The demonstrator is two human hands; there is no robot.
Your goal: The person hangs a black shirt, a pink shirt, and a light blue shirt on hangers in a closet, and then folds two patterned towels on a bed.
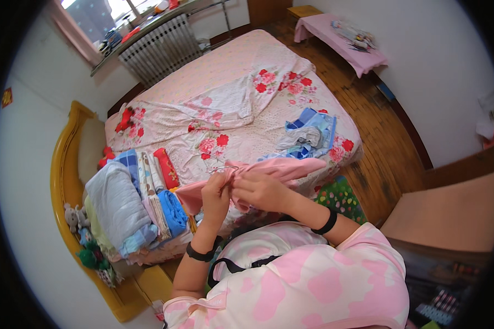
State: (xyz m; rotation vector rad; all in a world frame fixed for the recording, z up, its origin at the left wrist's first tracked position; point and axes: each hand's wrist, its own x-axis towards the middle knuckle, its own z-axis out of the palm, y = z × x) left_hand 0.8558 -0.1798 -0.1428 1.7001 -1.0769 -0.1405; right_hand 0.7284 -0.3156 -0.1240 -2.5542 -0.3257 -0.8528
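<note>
Both hands meet over the near edge of the bed, around a pink garment (290, 167). A metal hanger hook (222, 167) sticks out of the garment's top, just above my left hand. The fingers of my left hand (215, 193) pinch the cloth close to that hook. My right hand (263, 191) grips the pink cloth right beside it, and folds hide its fingertips. One end of the garment spreads right, the other hangs to the left. The rest of the hanger is hidden by cloth and hands.
On the floral bedsheet (226, 123) lies a crumpled heap of blue and grey clothes (311, 133). Folded bedding (117, 201) and a rolled blue cloth (173, 211) are stacked by the yellow headboard (61, 164). A radiator (160, 47) stands beyond; a pink-covered bench (325, 26) is along the right wall.
</note>
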